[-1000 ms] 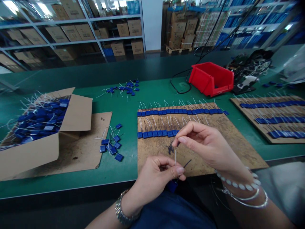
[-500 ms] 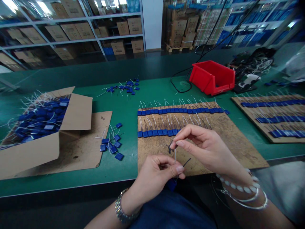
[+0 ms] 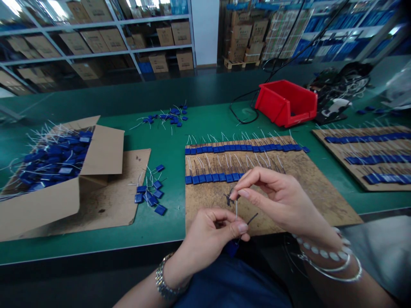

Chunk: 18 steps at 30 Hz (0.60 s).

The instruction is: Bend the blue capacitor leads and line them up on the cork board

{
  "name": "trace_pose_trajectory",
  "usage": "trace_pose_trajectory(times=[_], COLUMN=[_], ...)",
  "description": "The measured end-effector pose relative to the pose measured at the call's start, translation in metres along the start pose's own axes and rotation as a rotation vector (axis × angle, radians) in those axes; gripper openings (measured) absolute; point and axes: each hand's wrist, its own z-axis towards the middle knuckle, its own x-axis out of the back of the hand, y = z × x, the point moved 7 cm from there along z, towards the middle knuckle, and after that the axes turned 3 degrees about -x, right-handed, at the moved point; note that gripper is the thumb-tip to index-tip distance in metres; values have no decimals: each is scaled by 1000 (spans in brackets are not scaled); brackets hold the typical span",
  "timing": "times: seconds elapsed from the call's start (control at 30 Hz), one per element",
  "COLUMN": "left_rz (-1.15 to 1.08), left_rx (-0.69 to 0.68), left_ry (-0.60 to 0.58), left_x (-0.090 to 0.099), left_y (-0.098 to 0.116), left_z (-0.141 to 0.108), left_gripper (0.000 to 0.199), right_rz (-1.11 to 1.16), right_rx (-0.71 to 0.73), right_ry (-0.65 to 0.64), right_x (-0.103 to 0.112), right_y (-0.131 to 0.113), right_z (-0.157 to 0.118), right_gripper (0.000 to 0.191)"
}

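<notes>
My left hand (image 3: 218, 233) pinches the leads of a blue block-shaped component (image 3: 231, 248), whose body hangs below the fingers at the bench edge. A white lead (image 3: 236, 209) rises from that grip, and a dark lead (image 3: 253, 218) sticks out to the right. With thumb and forefinger closed, my right hand (image 3: 272, 199) holds the upper end of the white lead. Small dark bits (image 3: 229, 198) lie beside its fingertips. Behind both hands, a brown board (image 3: 205, 199) carries two rows of blue components (image 3: 212, 178) with leads pointing away from me.
On the left stands an open cardboard box (image 3: 102, 149) full of blue components. Loose components (image 3: 150, 197) lie beside it, and another pile (image 3: 173, 114) is farther back. A red bin (image 3: 272, 102) sits at the back right, near a second loaded board (image 3: 349, 173).
</notes>
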Motion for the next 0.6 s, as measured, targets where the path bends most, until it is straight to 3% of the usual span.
trace_pose_trajectory(times=[0.23, 0.43, 0.6], left_rz=[272, 434, 384], left_rx=[-102, -181, -208], left_ry=[104, 195, 260], left_x=[9, 16, 22], left_y=[1, 8, 18], left_z=[-2, -1, 1], left_gripper=[26, 17, 16], right_rz=[-115, -134, 108], right_rx=[-15, -114, -111], right_ry=[-83, -169, -114], right_x=[-1, -1, 11], right_y=[-2, 11, 26], right_z=[0, -1, -8], right_gripper=[8, 10, 60])
